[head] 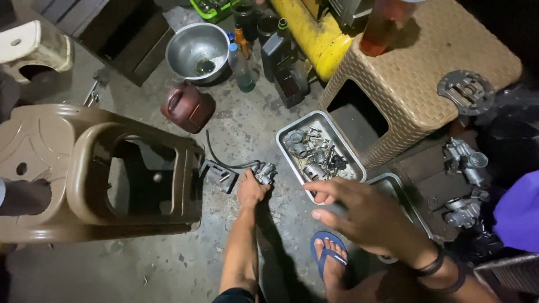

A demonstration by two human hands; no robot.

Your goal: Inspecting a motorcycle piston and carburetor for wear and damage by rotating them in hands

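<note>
Your left hand (251, 191) reaches straight ahead along the concrete floor (168, 264) and is curled shut around the near end of a small metal carburetor (265, 173). The part sticks out of your fist up and to the right, and a black hose (222, 160) curves away from it to the left, toward the tipped brown plastic stool (84, 168). So the carburetor's long axis runs roughly from your knuckles toward the near left corner of the rectangular metal tray (292, 163), which lies just beside it to the right, not touching as far as you can see.

Your right hand (365, 216) is much nearer the tray than the left. It hovers over the tray's near edge, palm down, fingers (325, 191) held loosely together and pointing left, the thumb tucked below; it holds nothing. Its fingertips lie over the near right corner, close to the heap of small metal parts (317, 154) inside, though you cannot tell whether they touch the rim.

A second, smaller tray (393, 185) peeks out from under your right wrist, against the foot of the woven tan stool (426, 67). Your blue sandal (328, 252) rests on the floor between your two arms. Further off, at the top of the floor, stand a steel bowl (197, 47) and a dark red jug (188, 106).
</note>
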